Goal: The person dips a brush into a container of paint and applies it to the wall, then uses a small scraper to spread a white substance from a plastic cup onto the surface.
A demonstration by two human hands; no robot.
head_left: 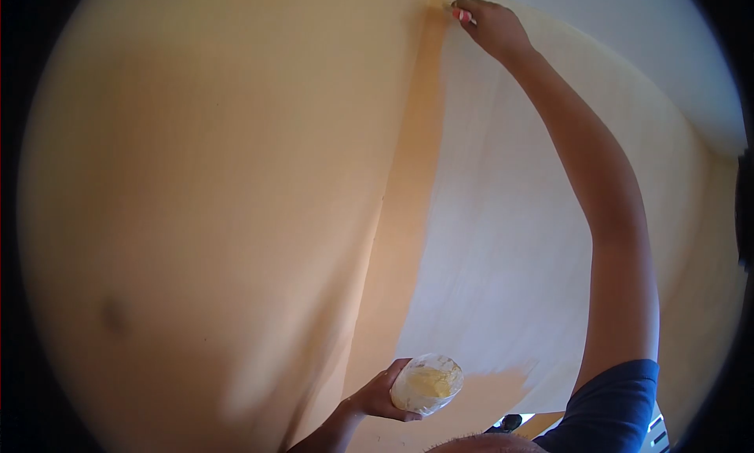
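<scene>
My right hand [492,27] is raised to the top of the wall, closed on a paintbrush [462,14] with a red and white handle. The brush's tip is at the upper corner, where an orange painted strip [420,131] runs down beside the wall's corner line. Low in the view, my left hand [383,394] is wrapped round a whitish translucent container [426,384] with yellowish paint inside. Its open top faces me.
A yellow-orange wall [204,178] fills the left side. Right of the strip is a pale, unevenly coloured wall [503,217], with the white ceiling [628,36] above. A dark object [511,422] shows at the bottom edge, partly hidden.
</scene>
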